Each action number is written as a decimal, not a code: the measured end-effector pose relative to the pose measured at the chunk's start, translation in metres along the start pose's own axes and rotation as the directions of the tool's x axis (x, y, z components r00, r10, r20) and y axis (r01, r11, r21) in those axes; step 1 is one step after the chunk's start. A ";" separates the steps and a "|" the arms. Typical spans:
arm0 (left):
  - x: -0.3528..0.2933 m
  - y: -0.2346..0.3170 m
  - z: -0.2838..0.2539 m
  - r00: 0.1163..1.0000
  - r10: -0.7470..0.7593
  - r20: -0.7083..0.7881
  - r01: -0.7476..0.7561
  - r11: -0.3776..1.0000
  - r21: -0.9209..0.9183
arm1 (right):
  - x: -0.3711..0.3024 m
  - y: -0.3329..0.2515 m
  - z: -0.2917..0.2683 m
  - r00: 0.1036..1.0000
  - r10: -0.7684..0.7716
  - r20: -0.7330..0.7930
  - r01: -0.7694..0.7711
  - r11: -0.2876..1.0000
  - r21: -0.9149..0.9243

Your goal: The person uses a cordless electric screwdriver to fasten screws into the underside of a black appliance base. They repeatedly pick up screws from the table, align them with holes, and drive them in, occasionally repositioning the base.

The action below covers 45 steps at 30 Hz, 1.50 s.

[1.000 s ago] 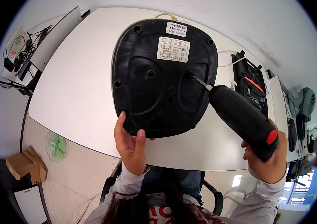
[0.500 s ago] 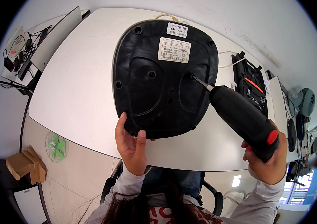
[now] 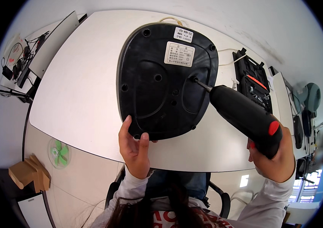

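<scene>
A black plastic fan base (image 3: 142, 102) is tipped up above the table, its underside with several screw holes and two pale labels facing me. My left hand (image 3: 135, 155) grips its near left edge, thumb and fingers around the rim. My right hand (image 3: 277, 161) is closed round the handle of a black cordless electric screwdriver (image 3: 241, 110) with red buttons. The tool's metal bit slants up to the left, and its tip sits in a recessed hole right of the base's middle. Whether a screw is in that hole is hidden.
On the white table (image 3: 74, 91), an open black tool case (image 3: 253, 81) with an orange-red strip stands at the right. A pale cable (image 3: 171, 18) runs behind the base. Cardboard (image 3: 30, 173) and a green fan blade (image 3: 59, 152) are at the lower left; a fan (image 3: 312, 97) stands far right.
The fan base has tilted slightly, its right side drawing in a little to the left. The screwdriver has shifted slightly left with it, its tip still in the same hole. Both grips are unchanged.
</scene>
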<state>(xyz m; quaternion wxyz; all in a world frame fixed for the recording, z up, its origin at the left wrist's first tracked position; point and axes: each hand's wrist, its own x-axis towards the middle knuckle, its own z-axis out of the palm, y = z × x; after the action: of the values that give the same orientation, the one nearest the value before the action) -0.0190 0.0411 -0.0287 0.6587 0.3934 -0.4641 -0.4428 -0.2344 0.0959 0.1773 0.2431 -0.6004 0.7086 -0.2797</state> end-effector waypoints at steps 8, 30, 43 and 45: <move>0.001 0.006 0.004 1.000 0.010 -0.015 -0.010 0.999 -0.042 | 0.000 0.002 -0.002 0.982 -0.185 0.043 0.188 0.980 -0.072; 0.001 0.005 0.006 1.000 -0.008 -0.029 0.006 0.998 -0.068 | -0.005 0.003 -0.009 0.949 -0.254 0.188 0.293 0.929 -0.227; 0.001 0.005 0.007 0.999 -0.022 -0.032 0.019 0.996 -0.092 | -0.006 -0.004 -0.010 0.971 -0.156 0.179 0.203 0.936 -0.286; 0.001 0.004 0.006 0.999 -0.017 -0.036 0.014 0.996 -0.088 | -0.007 -0.003 -0.010 0.967 -0.178 0.180 0.226 0.929 -0.293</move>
<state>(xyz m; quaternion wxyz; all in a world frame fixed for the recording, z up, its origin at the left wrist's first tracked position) -0.0233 0.0408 -0.0233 0.6802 0.3760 -0.4289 -0.4604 -0.2379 0.1033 0.1864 0.1678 -0.7204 0.6577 -0.1422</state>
